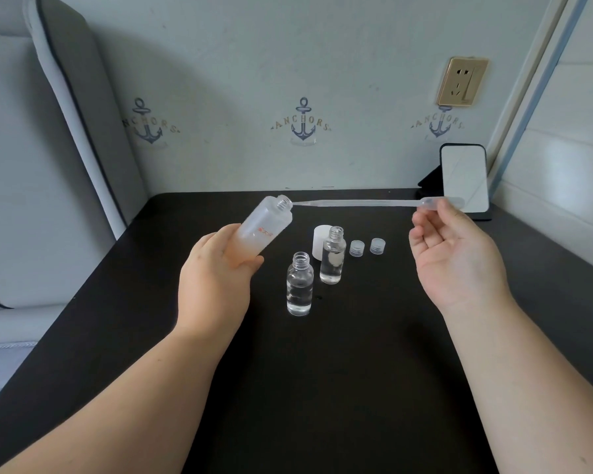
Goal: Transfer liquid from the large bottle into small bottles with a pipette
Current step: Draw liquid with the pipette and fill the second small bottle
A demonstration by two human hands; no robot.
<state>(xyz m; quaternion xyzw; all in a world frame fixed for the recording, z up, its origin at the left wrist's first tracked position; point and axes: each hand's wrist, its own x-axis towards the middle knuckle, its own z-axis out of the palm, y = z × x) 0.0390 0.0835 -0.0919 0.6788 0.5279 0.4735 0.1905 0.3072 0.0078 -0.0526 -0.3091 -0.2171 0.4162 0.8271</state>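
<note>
Hands (216, 278) (456, 258) hold large bottle (264, 230), pipette (356, 202).

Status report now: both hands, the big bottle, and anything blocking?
Left hand grips tilted large bottle. Right hand pinches pipette bulb, tip at bottle mouth. Nothing blocking.

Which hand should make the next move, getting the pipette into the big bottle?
Right. The right hand already pinches the pipette by its bulb, tip at the mouth of the large bottle. The left hand grips that tilted bottle, so it should probably just hold steady.
</note>
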